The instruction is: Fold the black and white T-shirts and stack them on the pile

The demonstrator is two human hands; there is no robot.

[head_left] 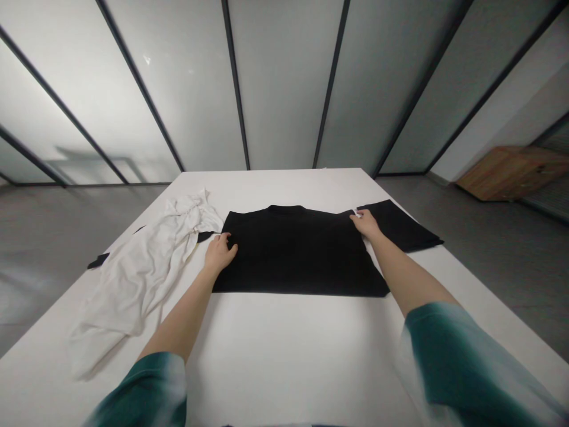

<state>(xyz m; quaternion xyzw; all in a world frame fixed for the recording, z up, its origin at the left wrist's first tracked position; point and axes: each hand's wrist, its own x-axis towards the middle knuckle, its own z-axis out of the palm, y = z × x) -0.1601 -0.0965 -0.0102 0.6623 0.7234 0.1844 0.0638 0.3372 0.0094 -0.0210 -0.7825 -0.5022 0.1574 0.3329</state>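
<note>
Sleeves (151,391): grn w/ pale patches, both nearer than top, one per side, partly blurred.
Table (275,356): wht, under top, extends past it all round.
Wht cloth (137,284): rumpled, lying L of top, long; runs from nearer than top to a bit past its far edge; dk scraps (98,261) poke out at its sides.
Top (293,255): blk, laid flat mid-table, straight near edge, small raised strip mid far edge.
L hand (219,252): on top's L edge, touching; thumb & fingers apart.
R hand (365,222): at top's far R corner; wht bit (357,213) at fingertips; can't tell if pinched on fabric.
Dk cloth (398,228): flat, just R of top, partly behind R hand.
Cabinet (515,175): wood, well R of top, off table.
Panels (280,77): frosted, dk bars, beyond top.
</note>
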